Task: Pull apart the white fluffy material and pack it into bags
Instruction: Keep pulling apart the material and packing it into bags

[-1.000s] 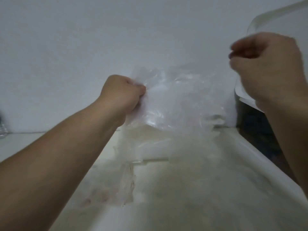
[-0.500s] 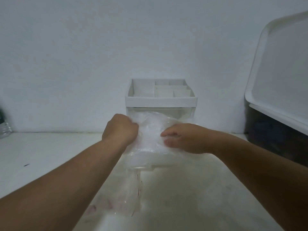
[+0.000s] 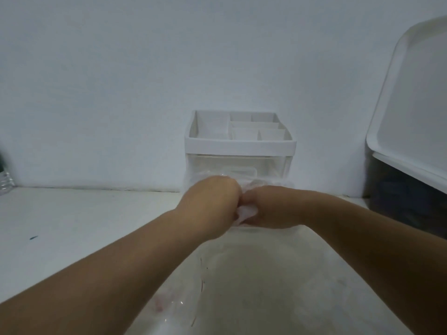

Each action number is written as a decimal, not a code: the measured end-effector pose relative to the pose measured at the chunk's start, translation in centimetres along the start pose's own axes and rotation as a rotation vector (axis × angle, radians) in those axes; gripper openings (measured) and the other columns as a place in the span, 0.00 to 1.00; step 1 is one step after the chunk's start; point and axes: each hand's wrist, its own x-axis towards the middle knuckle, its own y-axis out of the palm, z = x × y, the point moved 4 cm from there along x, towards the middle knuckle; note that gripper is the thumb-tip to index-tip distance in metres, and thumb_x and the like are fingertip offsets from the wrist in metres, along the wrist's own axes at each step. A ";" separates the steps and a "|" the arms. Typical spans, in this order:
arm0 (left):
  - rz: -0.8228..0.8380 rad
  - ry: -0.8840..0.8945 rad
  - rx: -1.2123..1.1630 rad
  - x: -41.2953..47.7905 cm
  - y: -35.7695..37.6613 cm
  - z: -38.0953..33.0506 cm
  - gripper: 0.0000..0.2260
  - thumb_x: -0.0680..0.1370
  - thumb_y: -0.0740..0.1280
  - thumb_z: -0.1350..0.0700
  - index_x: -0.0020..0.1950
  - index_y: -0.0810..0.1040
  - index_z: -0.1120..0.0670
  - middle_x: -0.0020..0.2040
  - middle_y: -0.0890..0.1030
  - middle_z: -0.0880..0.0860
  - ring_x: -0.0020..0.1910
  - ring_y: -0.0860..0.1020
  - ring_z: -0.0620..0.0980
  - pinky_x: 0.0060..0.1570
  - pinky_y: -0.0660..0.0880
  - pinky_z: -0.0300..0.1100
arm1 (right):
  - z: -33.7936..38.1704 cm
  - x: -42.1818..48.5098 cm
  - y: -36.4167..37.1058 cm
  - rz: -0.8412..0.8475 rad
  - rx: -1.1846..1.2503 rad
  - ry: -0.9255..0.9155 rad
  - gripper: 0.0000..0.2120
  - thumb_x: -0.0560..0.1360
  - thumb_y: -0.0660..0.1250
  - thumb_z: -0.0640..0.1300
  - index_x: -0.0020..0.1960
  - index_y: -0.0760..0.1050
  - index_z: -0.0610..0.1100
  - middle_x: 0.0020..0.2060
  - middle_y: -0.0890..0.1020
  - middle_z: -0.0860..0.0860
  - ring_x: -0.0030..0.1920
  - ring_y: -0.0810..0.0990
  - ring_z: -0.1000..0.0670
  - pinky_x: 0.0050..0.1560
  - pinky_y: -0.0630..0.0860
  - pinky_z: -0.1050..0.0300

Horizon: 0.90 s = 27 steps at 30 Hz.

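A clear plastic bag with white fluffy material in it is bunched between my two hands, low over the white table, in front of the organizer. My left hand grips the bag's left side with curled fingers. My right hand grips its right side, knuckles almost touching the left hand. Most of the bag is hidden behind both hands. Another clear bag lies flat on the table below my left forearm.
A white desk organizer with top compartments and a clear drawer stands against the wall behind my hands. At the right, a white lid leans over a dark bin. A clear bottle shows at the left edge.
My right hand came down from the upper right and took hold of the bag. Both hands lowered the bag and drew together, crumpling it between them.
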 end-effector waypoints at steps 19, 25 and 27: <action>0.724 0.093 0.231 2.6 1.7 0.7 0.32 0.76 0.71 0.56 0.78 0.62 0.50 0.71 0.70 0.53 0.69 0.71 0.53 0.68 0.71 0.50 | -0.8 -2.3 -1.5 0.132 -0.320 0.196 0.17 0.80 0.63 0.47 0.66 0.76 0.42 0.61 0.79 0.46 0.60 0.79 0.44 0.63 0.75 0.50; 0.739 0.069 0.204 2.9 1.8 1.3 0.32 0.74 0.73 0.55 0.76 0.65 0.47 0.69 0.72 0.50 0.66 0.73 0.51 0.65 0.73 0.47 | -1.7 0.4 -0.2 0.222 -0.398 0.121 0.16 0.79 0.65 0.43 0.66 0.75 0.42 0.62 0.78 0.45 0.63 0.77 0.44 0.66 0.72 0.51; 0.743 0.065 0.202 3.1 2.0 1.4 0.33 0.73 0.73 0.56 0.75 0.65 0.47 0.68 0.73 0.49 0.66 0.74 0.51 0.66 0.73 0.48 | -1.4 -0.7 -1.0 0.197 -0.379 0.118 0.19 0.80 0.64 0.43 0.70 0.73 0.45 0.64 0.77 0.47 0.65 0.76 0.45 0.66 0.71 0.55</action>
